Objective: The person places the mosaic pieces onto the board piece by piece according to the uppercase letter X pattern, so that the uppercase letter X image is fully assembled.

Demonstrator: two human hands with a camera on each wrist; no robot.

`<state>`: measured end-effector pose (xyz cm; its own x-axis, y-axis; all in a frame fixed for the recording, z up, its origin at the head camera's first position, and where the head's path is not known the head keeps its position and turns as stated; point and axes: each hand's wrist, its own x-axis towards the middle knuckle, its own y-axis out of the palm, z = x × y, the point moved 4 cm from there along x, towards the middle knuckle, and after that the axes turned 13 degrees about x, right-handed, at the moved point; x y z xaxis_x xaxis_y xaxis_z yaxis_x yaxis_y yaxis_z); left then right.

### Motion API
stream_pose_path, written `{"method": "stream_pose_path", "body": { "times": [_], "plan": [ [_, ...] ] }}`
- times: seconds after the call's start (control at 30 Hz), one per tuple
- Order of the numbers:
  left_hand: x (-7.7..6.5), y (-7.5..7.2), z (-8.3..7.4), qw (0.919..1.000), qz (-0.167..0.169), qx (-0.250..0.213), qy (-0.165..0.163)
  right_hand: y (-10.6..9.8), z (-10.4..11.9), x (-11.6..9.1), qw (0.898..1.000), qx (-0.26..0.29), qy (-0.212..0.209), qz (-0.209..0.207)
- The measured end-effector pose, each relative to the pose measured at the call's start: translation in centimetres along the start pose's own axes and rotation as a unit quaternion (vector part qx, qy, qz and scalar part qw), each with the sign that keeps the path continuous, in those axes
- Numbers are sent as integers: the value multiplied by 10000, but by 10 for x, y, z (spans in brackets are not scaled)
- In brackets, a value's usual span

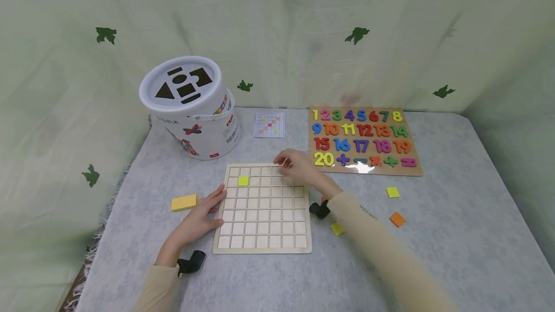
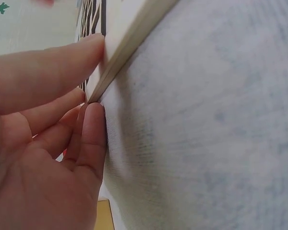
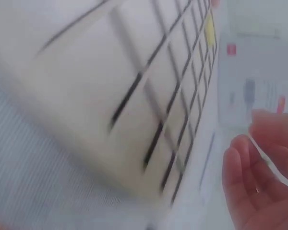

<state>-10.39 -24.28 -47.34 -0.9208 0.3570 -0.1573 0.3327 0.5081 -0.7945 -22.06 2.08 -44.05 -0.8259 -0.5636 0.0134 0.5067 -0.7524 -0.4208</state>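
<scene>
A wooden grid board (image 1: 262,251) lies on the table, with one yellow square tile (image 1: 243,181) in an upper-left cell. My left hand (image 1: 201,218) rests at the board's left edge, its fingers and thumb extended against the wood. In the left wrist view, the thumb of the left hand (image 2: 43,129) touches the frame's top. Over the board's far edge hovers my right hand (image 1: 300,166), fingers loosely bent. The right wrist view shows the right hand (image 3: 261,172) with no tile visible between its fingertips. A yellow tile (image 1: 337,228) lies beside the right forearm.
A yellow block (image 1: 184,202) lies left of the left hand. Behind stand a white bucket (image 1: 204,138) and a small pattern card (image 1: 270,131). A number puzzle board (image 1: 338,170) is at the back right. Another yellow tile (image 1: 392,192) and an orange tile (image 1: 397,219) lie at right.
</scene>
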Motion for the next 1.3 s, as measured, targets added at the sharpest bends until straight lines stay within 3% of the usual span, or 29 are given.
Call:
{"method": "stream_pose_path", "body": {
  "times": [0.23, 0.5, 0.97, 1.3],
  "plan": [
    [-1, 1, 0, 9998, 80, -92, -167, -53, -26, -49, 9981, -185, 418, -412],
    [-2, 1, 0, 9998, 60, -68, -193, -59, -45, -79, 9946, -523, 874, -210],
    [0, 0, -1, 9998, 22, -135, -143, -49, -47, -78, 9915, -914, 906, -164],
    [0, 0, -1, 9999, 6, -110, -129, -36, -34, -62, 9962, -829, 255, -98]
  ]
}}
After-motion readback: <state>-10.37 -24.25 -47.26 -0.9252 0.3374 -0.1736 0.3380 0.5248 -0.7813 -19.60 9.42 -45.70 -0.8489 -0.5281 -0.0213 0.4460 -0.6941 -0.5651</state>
